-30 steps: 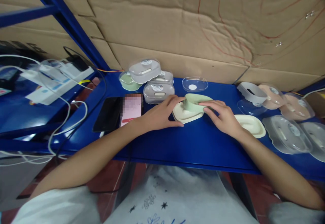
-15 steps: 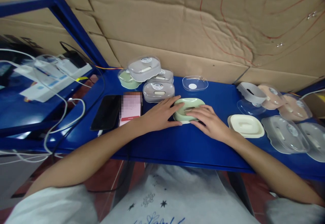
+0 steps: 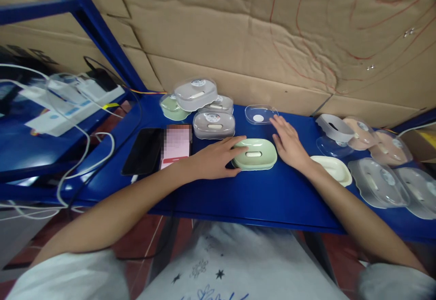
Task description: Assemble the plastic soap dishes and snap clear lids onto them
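At the centre of the frame a green soap dish (image 3: pixel 255 154) lies flat on the blue tabletop (image 3: pixel 259 195). The left hand (image 3: pixel 214 158) rests against its left end, fingers curled loosely on the rim. The right hand (image 3: pixel 289 142) lies open and flat just right of the dish, fingertips near a clear lid (image 3: pixel 261 113) bearing a round white sticker whose print is too small to read. Left of centre lie a black phone (image 3: pixel 144 151) and a pink card (image 3: pixel 176 144), blurred. Stacked lidded soap boxes (image 3: pixel 200 105) stand behind them. A cream tray (image 3: pixel 332 168) and more clear lids (image 3: pixel 378 182) lie at right. Cardboard (image 3: pixel 238 32) behind shows red scribbles.
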`<state>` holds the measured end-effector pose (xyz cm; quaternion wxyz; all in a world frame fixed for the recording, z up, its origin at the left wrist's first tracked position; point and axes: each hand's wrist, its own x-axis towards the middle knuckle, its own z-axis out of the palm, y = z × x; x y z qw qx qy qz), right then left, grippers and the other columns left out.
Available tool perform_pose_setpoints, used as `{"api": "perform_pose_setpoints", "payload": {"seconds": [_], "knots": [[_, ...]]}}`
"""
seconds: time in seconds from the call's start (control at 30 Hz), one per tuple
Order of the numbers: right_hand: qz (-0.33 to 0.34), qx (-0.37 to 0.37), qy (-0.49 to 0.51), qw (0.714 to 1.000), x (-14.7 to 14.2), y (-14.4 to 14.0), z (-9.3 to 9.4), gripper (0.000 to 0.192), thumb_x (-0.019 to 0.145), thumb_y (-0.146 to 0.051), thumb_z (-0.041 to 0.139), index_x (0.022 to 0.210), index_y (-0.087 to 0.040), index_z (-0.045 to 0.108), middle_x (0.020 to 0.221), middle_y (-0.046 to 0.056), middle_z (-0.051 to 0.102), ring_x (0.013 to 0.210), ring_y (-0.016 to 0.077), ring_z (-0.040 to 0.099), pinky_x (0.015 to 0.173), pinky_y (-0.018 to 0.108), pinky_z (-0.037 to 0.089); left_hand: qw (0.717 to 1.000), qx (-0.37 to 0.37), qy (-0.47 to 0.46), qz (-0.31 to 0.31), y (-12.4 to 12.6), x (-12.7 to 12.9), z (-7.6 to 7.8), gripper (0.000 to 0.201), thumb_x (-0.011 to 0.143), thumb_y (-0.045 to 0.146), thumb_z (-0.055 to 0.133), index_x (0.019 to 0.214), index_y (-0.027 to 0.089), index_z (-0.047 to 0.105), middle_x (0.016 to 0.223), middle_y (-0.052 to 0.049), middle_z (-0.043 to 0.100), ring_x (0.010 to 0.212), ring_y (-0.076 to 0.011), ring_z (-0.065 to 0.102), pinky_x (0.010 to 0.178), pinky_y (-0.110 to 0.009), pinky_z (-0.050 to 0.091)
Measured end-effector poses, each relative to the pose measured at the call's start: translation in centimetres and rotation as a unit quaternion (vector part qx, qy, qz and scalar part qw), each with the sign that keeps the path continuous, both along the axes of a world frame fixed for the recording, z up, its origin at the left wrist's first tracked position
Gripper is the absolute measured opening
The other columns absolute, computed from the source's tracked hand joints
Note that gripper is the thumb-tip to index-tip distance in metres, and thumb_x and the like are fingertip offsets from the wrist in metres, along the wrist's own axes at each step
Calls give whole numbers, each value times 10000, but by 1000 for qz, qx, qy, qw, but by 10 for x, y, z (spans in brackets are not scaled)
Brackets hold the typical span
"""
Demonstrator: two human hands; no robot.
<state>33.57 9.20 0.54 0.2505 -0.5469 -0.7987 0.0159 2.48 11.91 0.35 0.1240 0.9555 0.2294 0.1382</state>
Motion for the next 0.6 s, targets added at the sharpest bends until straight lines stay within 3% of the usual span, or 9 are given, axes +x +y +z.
{"api": "perform_pose_setpoints", "payload": {"seconds": [0.07,0.13,0.23,0.33,0.4,0.5,0.6], "knots": [[-24,-25,-40,999,10,14,-9,654,1087,-261,322,1738,-265,261,1769,122,352,1674,326,241,1314,712,209,1000,-11,5,-2,0,-2,3,647,970,371,739,1568,231,540,1754,-151,365,1591,-349,431,1250,-517,476],[-26,-46,-67,996,16,22,-16,675,1071,-248,344,1738,-264,242,1749,138,390,1664,350,262,1291,752,189,1000,-19,5,-5,1,-3,5,652,968,358,735,1576,233,533,1756,-148,362,1594,-352,426,1258,-527,466],[-31,-30,-84,995,20,24,-16,543,1081,-318,421,1618,-260,470,1566,163,600,1534,381,463,1264,759,214,1000,-29,2,-8,2,-4,6,656,968,354,739,1578,224,536,1754,-158,362,1595,-364,421,1270,-541,449],[-19,-1,-85,996,21,16,-6,322,1080,-382,491,1262,-242,716,1345,158,692,1360,366,598,1248,728,255,999,-32,5,-12,3,-4,7,664,969,350,745,1584,222,531,1754,-163,358,1600,-363,414,1270,-533,452],[1,-7,-44,999,22,9,4,293,1085,-405,490,1129,-234,723,1293,150,693,1305,342,635,1197,659,382,999,-31,4,-17,4,-4,7,668,967,348,752,1584,229,528,1756,-163,354,1599,-359,415,1266,-528,456],[7,-49,69,996,30,0,18,317,1083,-515,507,1111,-258,692,1153,99,737,1094,283,716,976,491,581,999,-33,2,-25,3,-5,9,657,979,360,750,1586,248,526,1760,-149,353,1597,-347,423,1268,-513,454],[-49,-71,181,980,44,-2,23,421,1078,-632,468,1174,-284,685,952,55,750,837,248,725,753,416,617,999,-45,1,-31,3,-5,11,659,985,497,757,1565,260,554,1746,-140,379,1577,-352,453,1247,-507,479]]}}
